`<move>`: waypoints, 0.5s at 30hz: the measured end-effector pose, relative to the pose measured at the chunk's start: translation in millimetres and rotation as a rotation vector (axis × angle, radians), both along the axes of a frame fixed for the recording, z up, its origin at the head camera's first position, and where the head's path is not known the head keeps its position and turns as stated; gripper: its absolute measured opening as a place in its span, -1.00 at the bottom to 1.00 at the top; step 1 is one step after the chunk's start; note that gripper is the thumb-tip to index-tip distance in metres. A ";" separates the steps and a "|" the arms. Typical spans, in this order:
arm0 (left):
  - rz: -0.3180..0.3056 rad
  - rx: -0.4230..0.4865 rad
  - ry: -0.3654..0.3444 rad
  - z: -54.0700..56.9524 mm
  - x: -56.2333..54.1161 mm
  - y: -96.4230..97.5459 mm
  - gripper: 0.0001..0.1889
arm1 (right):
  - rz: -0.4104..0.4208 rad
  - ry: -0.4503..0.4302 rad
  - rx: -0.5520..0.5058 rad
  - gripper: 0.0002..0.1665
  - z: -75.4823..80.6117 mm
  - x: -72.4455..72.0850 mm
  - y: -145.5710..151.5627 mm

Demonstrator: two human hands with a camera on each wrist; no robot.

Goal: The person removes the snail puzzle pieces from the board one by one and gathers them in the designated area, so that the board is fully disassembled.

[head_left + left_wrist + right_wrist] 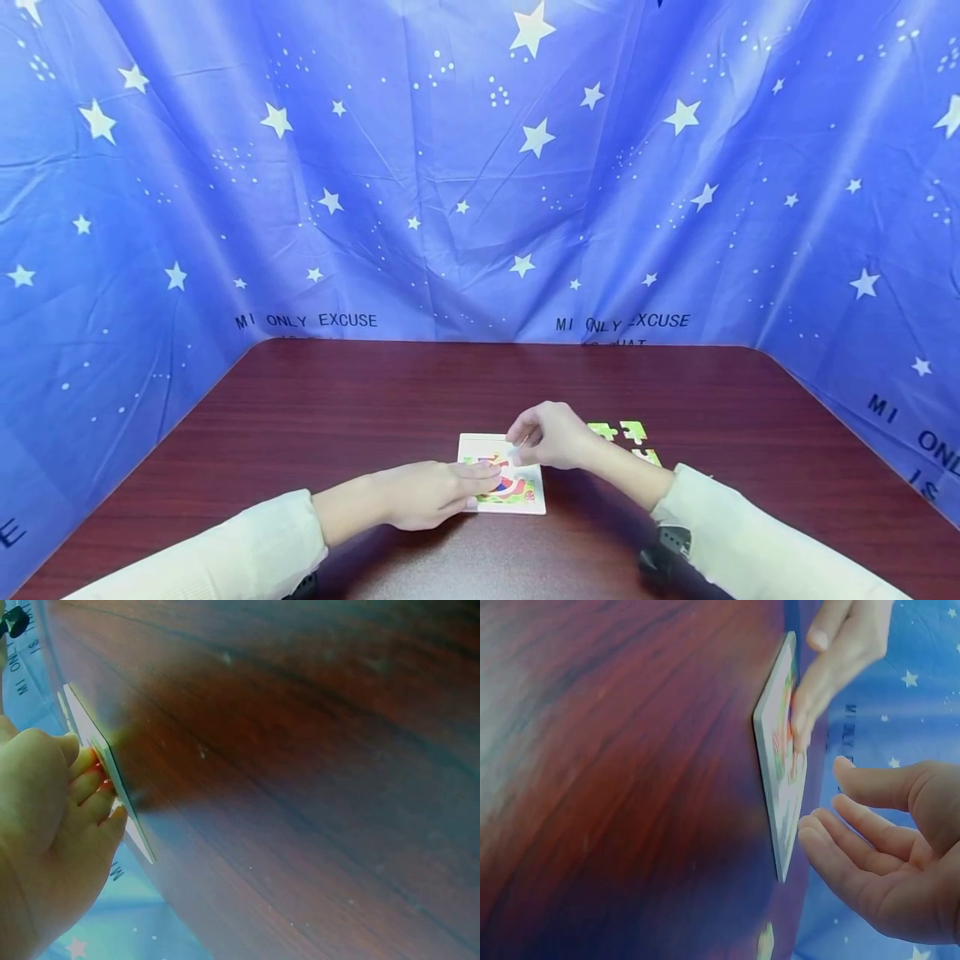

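Note:
A small square picture puzzle in a white-rimmed tray lies flat on the table. My left hand rests on its left side, with straight fingers touching the colourful picture. In the left wrist view the fingers reach over the tray's edge. Over the upper right part of the tray is my right hand, its fingers loosely bent. The right wrist view shows the thumb apart from the fingers and nothing between them. Part of the picture is hidden under the hands.
Several loose green puzzle pieces, among them one at the back and one nearer, lie to the right of the tray, partly behind my right forearm. The dark red wooden table ends at a blue star-patterned curtain.

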State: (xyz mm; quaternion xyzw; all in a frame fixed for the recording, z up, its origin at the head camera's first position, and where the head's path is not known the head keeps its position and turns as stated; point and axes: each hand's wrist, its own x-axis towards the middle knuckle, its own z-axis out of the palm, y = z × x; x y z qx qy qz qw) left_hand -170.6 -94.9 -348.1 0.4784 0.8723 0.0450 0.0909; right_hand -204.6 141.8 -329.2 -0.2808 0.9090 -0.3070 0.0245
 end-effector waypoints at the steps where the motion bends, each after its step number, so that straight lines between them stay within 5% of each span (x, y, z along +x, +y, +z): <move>1: -0.004 -0.003 0.003 0.0 0.1 0.0 -0.51 | 0.007 -0.017 -0.006 -0.76 -1.0 0.4 -2.9; 15: -0.014 -0.031 0.022 4.7 -0.9 3.0 -0.53 | 0.027 -0.018 0.075 -0.58 -11.2 -1.5 -19.1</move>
